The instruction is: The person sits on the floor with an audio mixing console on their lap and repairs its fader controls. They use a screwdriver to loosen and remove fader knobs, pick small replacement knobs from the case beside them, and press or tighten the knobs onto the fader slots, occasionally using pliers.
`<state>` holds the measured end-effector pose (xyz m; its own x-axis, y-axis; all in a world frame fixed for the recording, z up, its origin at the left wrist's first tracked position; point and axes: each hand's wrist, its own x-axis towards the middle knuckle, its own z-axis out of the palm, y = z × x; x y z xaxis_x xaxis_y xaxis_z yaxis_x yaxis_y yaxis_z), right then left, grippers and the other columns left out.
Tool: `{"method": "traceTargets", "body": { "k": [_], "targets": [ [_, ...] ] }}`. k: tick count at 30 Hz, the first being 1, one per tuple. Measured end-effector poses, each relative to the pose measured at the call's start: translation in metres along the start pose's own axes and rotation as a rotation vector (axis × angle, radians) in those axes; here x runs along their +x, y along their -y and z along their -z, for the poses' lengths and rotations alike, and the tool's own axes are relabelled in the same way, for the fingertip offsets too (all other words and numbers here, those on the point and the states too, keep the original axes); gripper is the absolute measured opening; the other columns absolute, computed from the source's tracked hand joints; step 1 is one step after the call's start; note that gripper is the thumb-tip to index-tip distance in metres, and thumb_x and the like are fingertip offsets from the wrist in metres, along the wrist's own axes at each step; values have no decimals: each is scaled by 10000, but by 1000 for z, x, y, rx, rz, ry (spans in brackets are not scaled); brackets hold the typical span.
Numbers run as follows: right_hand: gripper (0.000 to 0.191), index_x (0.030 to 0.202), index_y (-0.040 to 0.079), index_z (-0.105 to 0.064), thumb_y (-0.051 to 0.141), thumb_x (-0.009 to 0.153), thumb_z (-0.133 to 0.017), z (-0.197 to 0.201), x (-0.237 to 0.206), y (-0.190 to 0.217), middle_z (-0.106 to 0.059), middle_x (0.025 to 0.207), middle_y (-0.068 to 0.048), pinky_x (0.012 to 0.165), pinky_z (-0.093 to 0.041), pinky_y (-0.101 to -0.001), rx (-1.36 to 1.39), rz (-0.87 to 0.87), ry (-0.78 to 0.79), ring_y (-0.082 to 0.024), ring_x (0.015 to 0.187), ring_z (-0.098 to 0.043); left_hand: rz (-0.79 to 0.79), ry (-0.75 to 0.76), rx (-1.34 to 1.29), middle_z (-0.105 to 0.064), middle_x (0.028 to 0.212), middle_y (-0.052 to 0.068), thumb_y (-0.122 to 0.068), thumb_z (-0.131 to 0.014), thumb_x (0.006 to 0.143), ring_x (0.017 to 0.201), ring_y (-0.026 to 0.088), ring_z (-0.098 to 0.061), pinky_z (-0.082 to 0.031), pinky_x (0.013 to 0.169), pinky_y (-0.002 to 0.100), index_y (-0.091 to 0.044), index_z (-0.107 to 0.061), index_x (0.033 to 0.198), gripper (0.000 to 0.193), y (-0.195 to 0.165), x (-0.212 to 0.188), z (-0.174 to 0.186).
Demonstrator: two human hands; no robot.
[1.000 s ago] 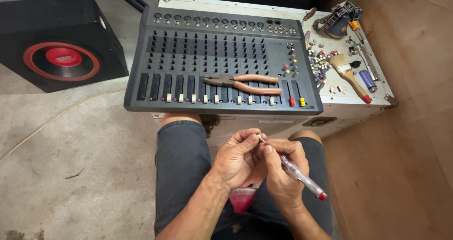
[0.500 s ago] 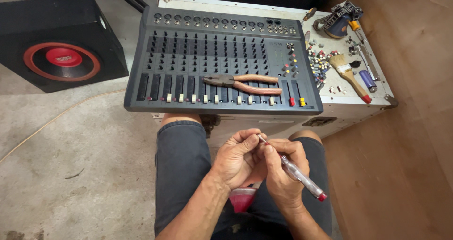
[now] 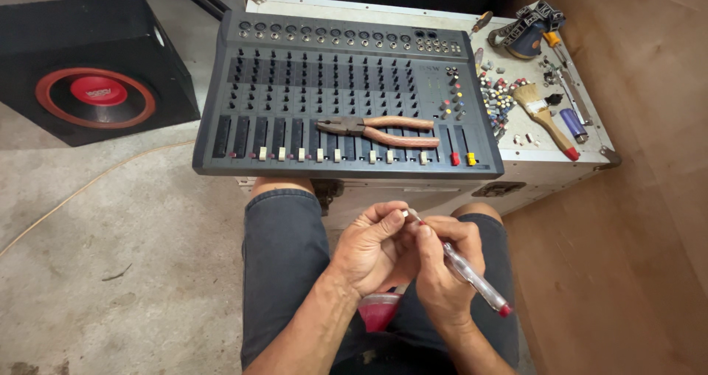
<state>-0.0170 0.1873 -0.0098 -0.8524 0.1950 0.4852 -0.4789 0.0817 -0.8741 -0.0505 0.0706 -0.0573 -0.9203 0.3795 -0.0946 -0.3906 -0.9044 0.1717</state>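
Left hand (image 3: 372, 246): grip pinches a small part, hidden.
Right hand (image 3: 442, 261): grip wraps clear screwdriver (image 3: 472, 275).
Mixer (image 3: 346, 87): near edge overhangs knees.
Speaker (image 3: 92, 65): far left, red ring.
Floor (image 3: 118, 272): open left.

Low in the frame, the left hand (image 3: 376, 246) covers most of a tiny part (image 3: 405, 213), too small to identify. A red object (image 3: 379, 310) sits half hidden beneath both wrists. The speaker (image 3: 88, 65) is cut by the left edge.
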Motion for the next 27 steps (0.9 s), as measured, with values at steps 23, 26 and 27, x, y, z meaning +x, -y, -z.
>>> {"method": "traceTargets", "body": {
  "k": [23,26,27],
  "targets": [
    [126,1123,-5,-602,-20,1004,-639,-2,-5,-8,-661,1074,-83,870,-537,-253,-142,11,13,-129,955,-634,-216,-139,364,-715,894,66,-125,-638,1023,735,115,-649,-559,673,256,-17,-688,1095,139,8,7,11],
    [93,1089,7,-656,-6,998,-662,-6,0,-5,-672,1031,-71,801,-549,-249,-112,-70,-8,-121,890,-645,-250,-172,392,-696,868,40,-128,-645,1026,694,83,-616,-545,632,236,-10,-694,1092,144,10,8,12],
    [112,1092,8,-672,-9,982,-674,-7,3,-3,-678,1035,-81,807,-549,-258,-193,-30,13,-138,902,-658,-255,-161,424,-703,873,48,-128,-641,1026,696,85,-623,-542,632,231,-6,-697,1090,149,10,8,11]
  ]
}}
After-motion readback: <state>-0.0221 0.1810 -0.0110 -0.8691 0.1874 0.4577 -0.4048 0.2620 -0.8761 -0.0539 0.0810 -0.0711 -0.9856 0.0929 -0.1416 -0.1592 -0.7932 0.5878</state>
